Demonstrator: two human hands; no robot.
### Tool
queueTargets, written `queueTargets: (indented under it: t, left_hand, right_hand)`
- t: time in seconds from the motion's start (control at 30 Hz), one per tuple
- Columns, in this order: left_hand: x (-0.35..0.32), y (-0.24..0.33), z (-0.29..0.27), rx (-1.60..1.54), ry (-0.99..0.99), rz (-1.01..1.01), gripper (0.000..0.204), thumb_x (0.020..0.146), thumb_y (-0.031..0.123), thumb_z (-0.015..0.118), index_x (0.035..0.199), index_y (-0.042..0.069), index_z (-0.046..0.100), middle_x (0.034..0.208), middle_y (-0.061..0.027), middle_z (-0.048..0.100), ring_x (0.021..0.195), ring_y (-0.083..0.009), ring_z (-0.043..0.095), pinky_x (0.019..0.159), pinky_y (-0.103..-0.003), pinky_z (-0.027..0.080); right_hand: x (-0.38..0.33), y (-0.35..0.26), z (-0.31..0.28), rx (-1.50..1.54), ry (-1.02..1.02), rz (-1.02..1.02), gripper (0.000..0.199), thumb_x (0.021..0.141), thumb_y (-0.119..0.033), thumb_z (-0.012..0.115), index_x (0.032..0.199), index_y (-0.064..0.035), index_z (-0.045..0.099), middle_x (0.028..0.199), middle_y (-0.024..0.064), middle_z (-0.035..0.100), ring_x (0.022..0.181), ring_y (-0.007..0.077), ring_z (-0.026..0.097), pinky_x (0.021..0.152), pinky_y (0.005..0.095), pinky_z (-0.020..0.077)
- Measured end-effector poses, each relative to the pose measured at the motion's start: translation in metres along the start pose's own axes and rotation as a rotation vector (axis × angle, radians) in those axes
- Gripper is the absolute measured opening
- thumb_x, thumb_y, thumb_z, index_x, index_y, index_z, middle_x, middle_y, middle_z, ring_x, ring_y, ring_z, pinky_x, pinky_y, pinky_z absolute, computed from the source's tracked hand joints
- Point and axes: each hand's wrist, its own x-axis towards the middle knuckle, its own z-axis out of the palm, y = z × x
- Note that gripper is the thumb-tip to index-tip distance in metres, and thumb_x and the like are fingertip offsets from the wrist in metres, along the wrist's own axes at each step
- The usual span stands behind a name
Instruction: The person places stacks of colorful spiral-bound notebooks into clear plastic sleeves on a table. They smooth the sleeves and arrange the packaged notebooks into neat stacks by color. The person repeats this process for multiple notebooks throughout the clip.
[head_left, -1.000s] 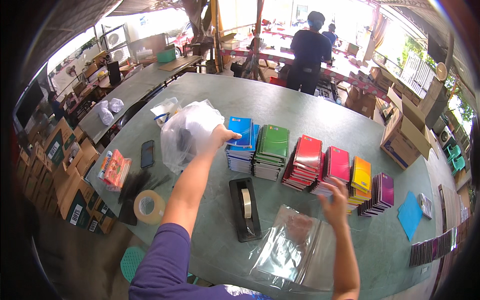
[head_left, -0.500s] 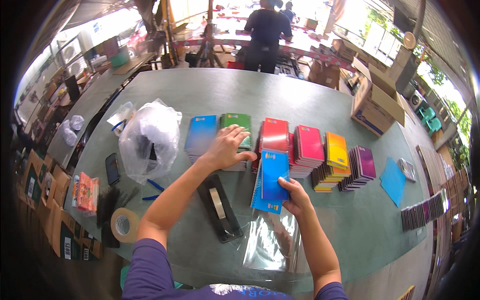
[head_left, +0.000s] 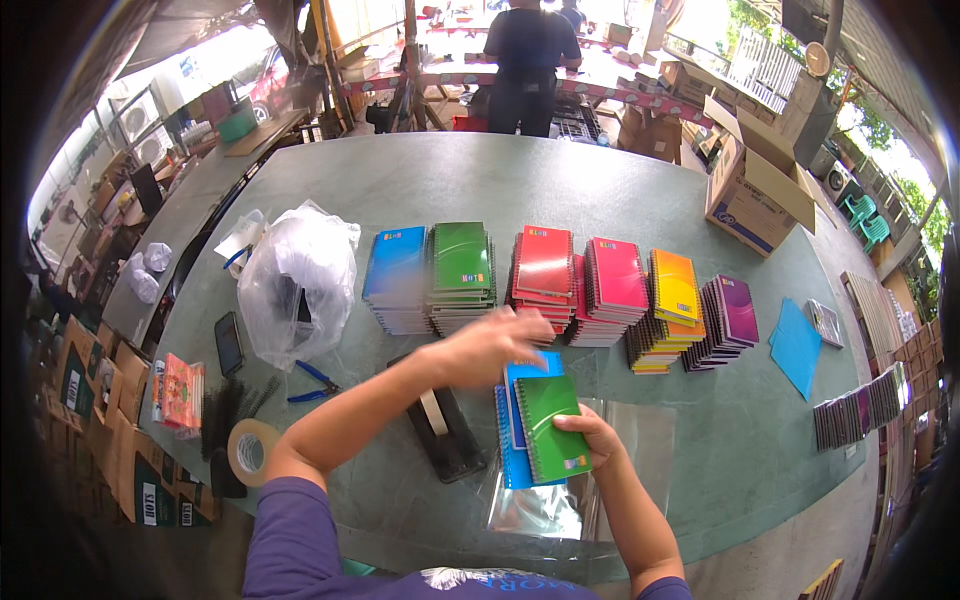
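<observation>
My right hand grips a small fan of spiral notebooks, with a green notebook on top and blue notebooks under it. Just above them hovers my left hand, smeared by motion, its fingers stretched out and holding nothing. Beyond the hands runs a row of notebook stacks: blue, green, red, pink, yellow and purple. Clear plastic bags lie flat beneath the held notebooks.
Left of my hands are a black tape dispenser, blue pliers, a tape roll, a phone and a bulky clear plastic bag. Rightward are blue sheets, a row of dark notebooks and an open carton.
A green notebook now lies on the blue ones in my right hand, which has come slightly nearer. My left hand has moved from the green stack toward me and right.
</observation>
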Motion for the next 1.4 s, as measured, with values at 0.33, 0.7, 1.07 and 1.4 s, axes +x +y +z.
queueTargets:
  t: [0.33, 0.7, 1.07, 1.4]
  left_hand:
    - [-0.001, -0.024, -0.038, -0.567, 0.767, -0.696, 0.014, 0.083, 0.005, 0.058, 0.096, 0.004, 0.064, 0.090, -0.0074, 0.065, 0.094, -0.0128, 0.060, 0.086, -0.029, 0.045]
    - [0.061, -0.043, 0.058, 0.271, 0.259, -0.337, 0.056, 0.077, 0.037, 0.067, 0.120, 0.004, 0.053, 0.132, -0.0201, 0.047, 0.125, -0.0337, 0.042, 0.107, -0.045, 0.028]
    - [0.058, 0.035, 0.011, -0.845, 0.028, 0.122, 0.027, 0.071, -0.007, 0.058, 0.092, 0.007, 0.064, 0.115, -0.0085, 0.061, 0.111, -0.0270, 0.056, 0.103, -0.047, 0.035]
    - [0.147, -0.021, 0.097, 0.223, 0.287, -0.181, 0.022, 0.076, 0.016, 0.064, 0.096, 0.006, 0.064, 0.107, -0.0120, 0.063, 0.108, -0.0289, 0.055, 0.100, -0.041, 0.037]
  right_hand:
    - [0.002, 0.003, 0.005, 0.470, 0.209, 0.057, 0.044, 0.087, -0.028, 0.062, 0.119, -0.0008, 0.050, 0.110, 0.0128, 0.060, 0.101, 0.0277, 0.060, 0.089, 0.0435, 0.0490]
    - [-0.038, 0.024, -0.025, 0.279, 0.151, -0.006, 0.033, 0.086, -0.015, 0.055, 0.112, 0.0058, 0.054, 0.104, 0.0187, 0.063, 0.090, 0.0267, 0.065, 0.081, 0.0363, 0.0535]
    - [-0.048, 0.016, -0.036, 0.669, 0.079, -0.381, 0.053, 0.092, -0.040, 0.047, 0.120, 0.0043, 0.049, 0.111, 0.0179, 0.060, 0.095, 0.0276, 0.064, 0.080, 0.0390, 0.0546]
    - [-0.077, 0.010, -0.037, 0.070, 0.355, -0.125, 0.050, 0.082, -0.023, 0.069, 0.122, -0.0013, 0.049, 0.111, 0.0134, 0.061, 0.101, 0.0223, 0.061, 0.090, 0.0377, 0.0503]
